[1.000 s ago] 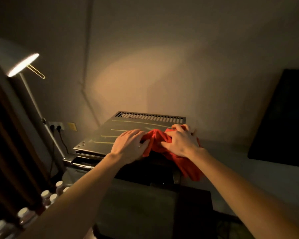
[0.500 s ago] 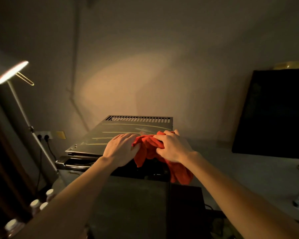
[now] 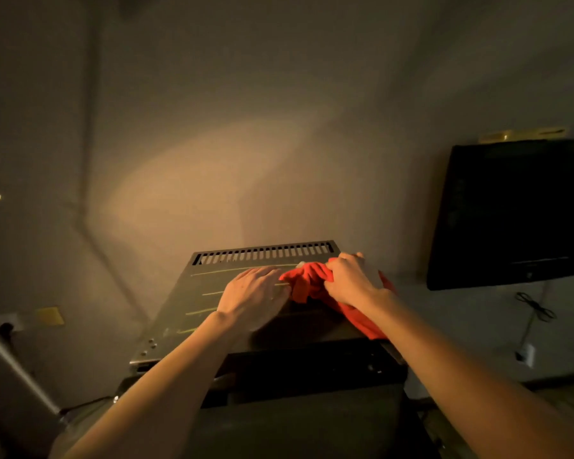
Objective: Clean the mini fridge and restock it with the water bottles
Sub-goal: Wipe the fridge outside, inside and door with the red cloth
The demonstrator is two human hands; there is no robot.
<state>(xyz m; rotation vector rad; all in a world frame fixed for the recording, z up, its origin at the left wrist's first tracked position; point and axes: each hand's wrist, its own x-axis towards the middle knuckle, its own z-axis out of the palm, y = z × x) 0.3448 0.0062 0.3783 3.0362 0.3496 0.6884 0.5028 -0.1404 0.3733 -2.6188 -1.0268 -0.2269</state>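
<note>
The mini fridge [image 3: 193,313] stands in front of me, its metal top ribbed and slotted with vents along the back edge. A red cloth [image 3: 307,279] lies bunched on the right part of that top and hangs over the right edge. My right hand [image 3: 352,279] grips the cloth from above. My left hand [image 3: 254,294] lies flat on the fridge top, fingers apart, its fingertips touching the cloth's left side. The fridge front below is dark. No water bottles are in view.
A dark screen [image 3: 517,213] leans against the wall at the right, with a cable [image 3: 534,306] and a plug below it. A lamp pole [image 3: 17,369] slants at the lower left beside a wall socket [image 3: 4,323]. The wall is close behind the fridge.
The view swung right and up: lamp shade and bottles at lower left have left the frame. Both hands and the cloth have moved toward the back right of the fridge top.
</note>
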